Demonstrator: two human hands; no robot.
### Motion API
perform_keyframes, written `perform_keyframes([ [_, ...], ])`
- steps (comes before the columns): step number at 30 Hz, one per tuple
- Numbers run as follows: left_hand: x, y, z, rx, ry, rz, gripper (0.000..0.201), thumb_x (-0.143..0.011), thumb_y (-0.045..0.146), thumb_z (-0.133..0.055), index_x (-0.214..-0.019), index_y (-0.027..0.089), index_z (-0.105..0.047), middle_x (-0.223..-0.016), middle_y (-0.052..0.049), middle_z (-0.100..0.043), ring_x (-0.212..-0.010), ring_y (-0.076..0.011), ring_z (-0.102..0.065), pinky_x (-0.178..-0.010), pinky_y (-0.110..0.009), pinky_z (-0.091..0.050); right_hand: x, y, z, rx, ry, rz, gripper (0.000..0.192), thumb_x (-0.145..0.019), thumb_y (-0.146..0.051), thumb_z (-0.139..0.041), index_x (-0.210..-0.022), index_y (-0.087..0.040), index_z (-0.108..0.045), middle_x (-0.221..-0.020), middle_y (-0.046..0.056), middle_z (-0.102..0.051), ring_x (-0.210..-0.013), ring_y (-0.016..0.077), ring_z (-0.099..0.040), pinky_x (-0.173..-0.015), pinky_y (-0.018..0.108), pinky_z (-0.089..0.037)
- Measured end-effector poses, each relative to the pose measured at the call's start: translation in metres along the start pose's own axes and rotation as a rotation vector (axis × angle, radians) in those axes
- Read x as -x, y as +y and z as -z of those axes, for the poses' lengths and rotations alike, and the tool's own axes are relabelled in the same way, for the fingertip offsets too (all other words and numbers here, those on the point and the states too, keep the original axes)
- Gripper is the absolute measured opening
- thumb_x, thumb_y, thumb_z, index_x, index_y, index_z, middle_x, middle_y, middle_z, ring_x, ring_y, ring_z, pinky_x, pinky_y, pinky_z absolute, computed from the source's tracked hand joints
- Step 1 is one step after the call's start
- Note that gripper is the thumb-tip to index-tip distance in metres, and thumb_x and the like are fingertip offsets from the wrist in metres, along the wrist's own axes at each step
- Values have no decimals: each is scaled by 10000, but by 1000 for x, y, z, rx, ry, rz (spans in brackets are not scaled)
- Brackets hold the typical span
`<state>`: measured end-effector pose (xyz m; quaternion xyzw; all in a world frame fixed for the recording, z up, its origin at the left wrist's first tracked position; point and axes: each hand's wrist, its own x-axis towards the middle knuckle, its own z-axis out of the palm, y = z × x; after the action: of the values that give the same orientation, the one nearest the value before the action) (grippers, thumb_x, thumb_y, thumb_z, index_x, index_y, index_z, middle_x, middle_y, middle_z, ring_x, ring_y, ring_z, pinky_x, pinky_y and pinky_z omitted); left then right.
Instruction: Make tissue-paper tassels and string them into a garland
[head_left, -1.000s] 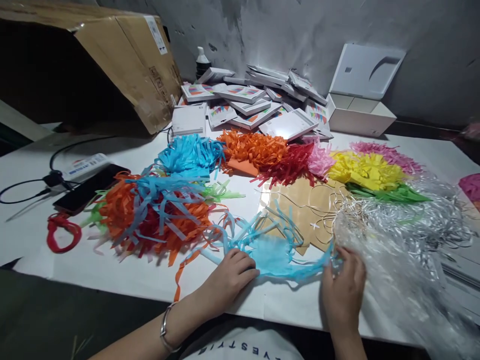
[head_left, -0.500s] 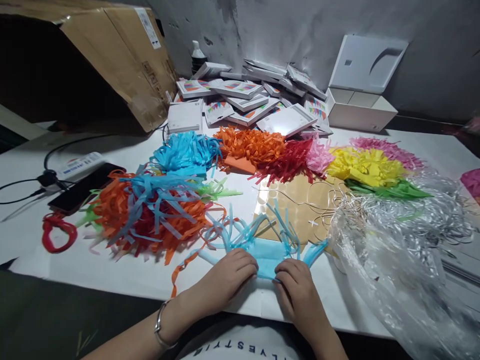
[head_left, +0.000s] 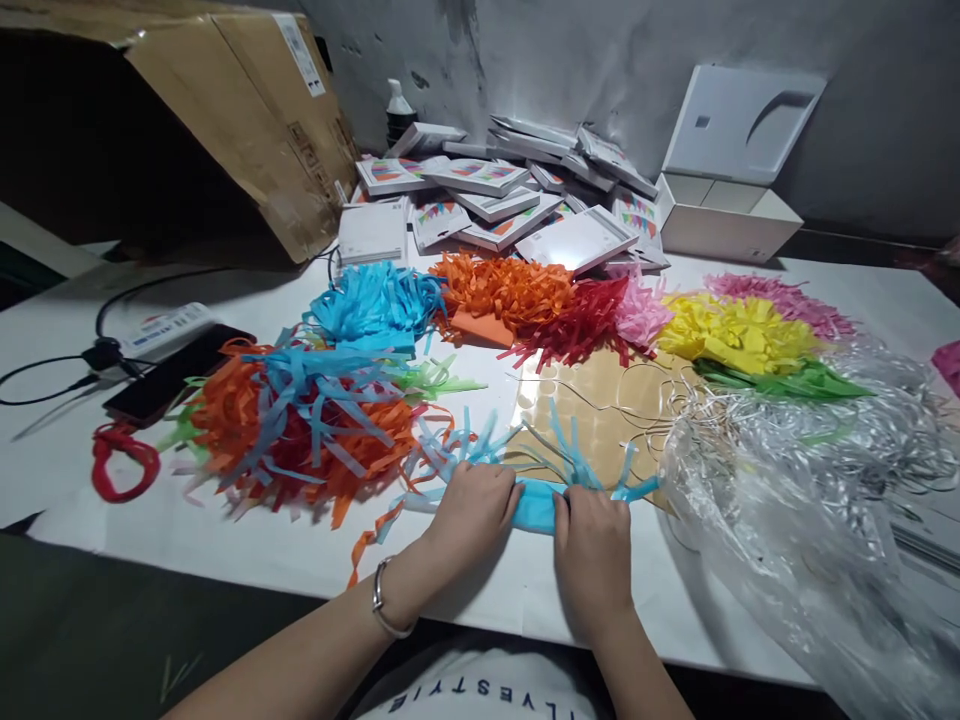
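Okay, white table fills most of the view, with a big brown cardboard box lying open on its side at far left. At right, a clear plastic bag spills over the near edge, next to a tangle of silver strips. Heap of flat white packets at the back by the wall, an open white box beside it. Mid-table piles of fringed tissue — orange-blue-red pile at left, blue pile, orange pile, red pile, yellow pile. Tan sticker sheet lies just behind the hands. Black phone at left. Near edge, centre: blue tissue tassel flat on the table — left hand and right hand both press down on its folded band, fingers curled over it, fringe fanning away from them.
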<state>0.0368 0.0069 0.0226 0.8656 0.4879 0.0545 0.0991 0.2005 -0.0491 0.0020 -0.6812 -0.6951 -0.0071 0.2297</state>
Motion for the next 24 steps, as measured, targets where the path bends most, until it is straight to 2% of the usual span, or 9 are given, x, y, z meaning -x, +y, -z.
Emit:
perform_keyframes([
  [3,-3,1,0,-12,-17,4,315,-1004,227,-453,-742,169,-617,-693,-75,-675,-648,-264,-627,-630,-361,-362,-1,1,2,56,16,-31,236,-1002,-211,-458,-793,-207,-567,-700,54,-607,-720,252,-565,-735,393,-342],
  [5,-5,0,1,-16,-24,-4,332,-1000,233,-452,-720,170,-619,-679,-75,-676,-618,-257,-620,-618,-356,-358,0,2,6,88,57,-50,167,-981,-162,-461,-912,-183,-612,-872,110,-666,-862,292,-594,-834,464,-361],
  [8,-8,-1,2,-14,-26,-19,343,-998,231,-450,-705,174,-620,-667,-65,-672,-589,-235,-603,-612,-342,-359,4,3,14,27,113,99,224,-945,-87,-466,-1090,-163,-619,-1098,150,-657,-1061,304,-574,-985,523,-343],
  [10,-8,-1,3,-7,-20,-24,341,-993,228,-463,-690,177,-610,-636,-50,-652,-567,-222,-584,-612,-337,-363,8,4,17,-78,61,296,246,-931,-72,-483,-1106,-169,-625,-1060,119,-666,-1044,273,-578,-1017,484,-359],
  [12,-7,-1,5,1,5,-17,314,-991,234,-478,-711,175,-609,-648,-49,-644,-587,-225,-579,-627,-347,-380,13,4,14,-144,-6,408,247,-922,-56,-489,-1082,-170,-638,-976,92,-676,-973,252,-587,-999,450,-381],
  [15,2,-1,8,21,86,-24,166,-976,272,-532,-908,165,-640,-886,-96,-691,-816,-274,-615,-758,-411,-434,16,5,8,-160,-5,387,237,-917,-27,-475,-1006,-163,-649,-875,74,-664,-874,231,-582,-957,425,-397],
  [18,15,-2,9,81,195,-205,208,-931,276,-614,-1117,185,-619,-1143,-120,-664,-1089,-322,-558,-978,-534,-373,16,5,6,-195,22,325,203,-943,-62,-465,-896,-178,-625,-819,55,-639,-806,207,-564,-893,395,-409],
  [20,23,-4,6,106,227,-318,177,-925,168,-588,-1091,208,-633,-1168,-96,-663,-1153,-312,-531,-1060,-568,-301,15,4,9,-226,22,299,182,-961,-107,-457,-892,-181,-609,-840,55,-640,-819,200,-568,-887,389,-402],
  [24,32,-10,-1,155,210,-342,272,-902,13,-516,-972,227,-670,-1019,-43,-694,-1045,-247,-576,-1068,-530,-307,17,4,13,-248,-33,349,172,-973,-161,-461,-1038,-184,-618,-987,65,-676,-956,222,-584,-981,435,-339],
])
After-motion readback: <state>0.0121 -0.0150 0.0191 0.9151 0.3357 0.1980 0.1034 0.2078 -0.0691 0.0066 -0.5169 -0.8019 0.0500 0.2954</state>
